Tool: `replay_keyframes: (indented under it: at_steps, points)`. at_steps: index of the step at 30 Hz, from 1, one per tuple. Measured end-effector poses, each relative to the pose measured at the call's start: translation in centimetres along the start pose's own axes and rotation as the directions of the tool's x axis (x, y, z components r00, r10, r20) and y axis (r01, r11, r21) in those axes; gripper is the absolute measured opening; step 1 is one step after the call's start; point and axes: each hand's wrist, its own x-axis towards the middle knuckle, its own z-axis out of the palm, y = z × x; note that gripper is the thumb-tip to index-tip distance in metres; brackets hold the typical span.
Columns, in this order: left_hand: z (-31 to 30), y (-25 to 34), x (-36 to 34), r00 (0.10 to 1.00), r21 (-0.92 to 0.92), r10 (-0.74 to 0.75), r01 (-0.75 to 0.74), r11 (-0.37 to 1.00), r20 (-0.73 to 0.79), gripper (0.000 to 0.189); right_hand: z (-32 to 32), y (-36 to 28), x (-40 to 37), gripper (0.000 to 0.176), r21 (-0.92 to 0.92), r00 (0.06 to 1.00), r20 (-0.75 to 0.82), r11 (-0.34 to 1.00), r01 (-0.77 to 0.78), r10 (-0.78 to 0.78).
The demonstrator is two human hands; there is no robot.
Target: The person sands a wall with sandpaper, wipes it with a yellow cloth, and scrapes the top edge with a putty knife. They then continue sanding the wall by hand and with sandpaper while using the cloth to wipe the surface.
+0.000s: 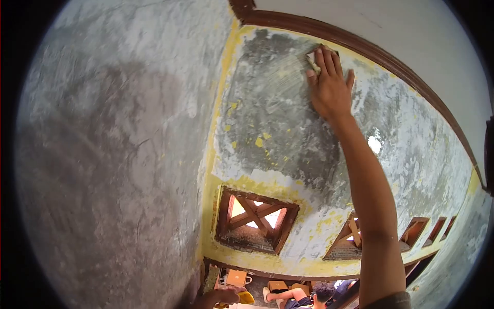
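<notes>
High on the peeling wall [283, 92], my right hand [330, 90] presses a small folded piece of sandpaper [312, 61] against the surface with its fingers laid over it. Pale scratch marks run across the grey patch left of the sandpaper. My left hand [222, 296], low at the bottom edge and partly cut off, has its fingers around a yellow thing [246, 298], whose kind I cannot make out. Flakes of yellow paint [259, 141] cling to the wall below my right hand.
A brown wooden trim [319, 31] borders the wall's top under the pale ceiling [411, 46]. Cross-barred vent openings [257, 219] line its lower part. A bare grey wall [113, 165] adjoins at left. Far below are a seated person [321, 293] and orange-brown boxes [236, 278].
</notes>
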Motion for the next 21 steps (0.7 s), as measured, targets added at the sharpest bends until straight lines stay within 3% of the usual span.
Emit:
replay_keyframes:
  at_steps: [2, 3, 4, 6, 8, 10, 12, 13, 14, 16, 17, 18, 20, 21]
  points:
    - [1.8, 0.1, -0.2, 0.992, 0.112, -0.084, 0.094, 0.989, -0.091, 0.056, -1.2, -3.9, -2.3, 0.057, 0.111, 0.979, 0.202, 0.994, 0.009, -0.032]
    - [1.3, 0.0, 0.1, 0.992, 0.071, -0.129, 0.128, 0.989, 0.0, 0.056, -0.6, -5.5, -4.1, 0.066, 0.117, 0.949, 0.202, 0.968, 0.222, -0.243]
    - [1.6, -0.2, -0.1, 0.991, 0.062, -0.134, 0.134, 0.989, -0.01, 0.056, -0.5, -5.4, -4.2, 0.066, 0.131, 0.95, 0.195, 0.966, 0.222, -0.245]
    - [1.9, 0.2, -0.5, 0.996, 0.19, -0.019, 0.035, 0.981, -0.085, 0.056, -1.5, -4.5, -3.2, 0.08, 0.147, 0.827, 0.363, 0.903, 0.404, -0.429]
    - [1.8, 1.2, -1.2, 0.996, 0.215, -0.016, 0.035, 0.976, -0.09, 0.055, -0.6, -4.1, -0.1, 0.091, -0.063, 0.934, 0.262, 0.962, 0.265, -0.241]
    - [1.8, 3.4, -3.3, 0.992, 0.119, -0.112, 0.118, 0.986, -0.054, 0.048, 0.1, -6.4, -0.3, 0.096, -0.081, 0.978, 0.156, 0.985, 0.153, -0.139]
    - [2.5, 2.6, -3.3, 0.993, 0.124, -0.071, 0.083, 0.989, -0.094, 0.049, -0.8, -10.1, -3.7, 0.103, 0.246, 0.908, 0.282, 0.938, 0.244, -0.31]
    - [2.4, 3.3, -3.8, 0.992, 0.109, -0.095, 0.103, 0.989, -0.079, 0.049, -0.7, -11.5, -6.2, 0.104, 0.365, 0.827, 0.326, 0.868, 0.337, -0.458]
    - [2.3, 3.7, -4.1, 0.991, 0.092, -0.112, 0.118, 0.989, -0.069, 0.049, -0.5, -11.4, -6.7, 0.104, 0.369, 0.823, 0.329, 0.865, 0.34, -0.464]
    - [1.9, 2.6, -3.1, 0.994, 0.078, -0.064, 0.071, 0.994, -0.092, 0.048, -0.4, -10.7, -6.1, 0.098, 0.402, 0.646, 0.34, 0.727, 0.557, -0.683]
    - [1.9, 1.9, -2.3, 0.995, 0.12, -0.018, 0.03, 0.992, -0.098, 0.048, -0.2, -9.9, -4.4, 0.088, 0.347, 0.774, 0.314, 0.825, 0.445, -0.55]
    - [2.2, 1.4, -1.9, 0.996, 0.164, 0.022, -0.007, 0.987, -0.09, 0.047, -0.5, -9.6, -2.5, 0.077, 0.148, 0.857, 0.32, 0.915, 0.376, -0.404]
    - [2.2, 2.7, -3.0, 0.996, 0.166, -0.004, 0.018, 0.986, -0.084, 0.047, 1.1, -9.8, -2.1, 0.069, 0.058, 0.924, 0.178, 0.941, 0.332, -0.337]
    - [2.3, 2.5, -2.7, 0.996, 0.137, -0.018, 0.03, 0.99, -0.09, 0.05, 0.8, -10.6, -3.7, 0.069, 0.057, 0.924, 0.192, 0.943, 0.327, -0.332]
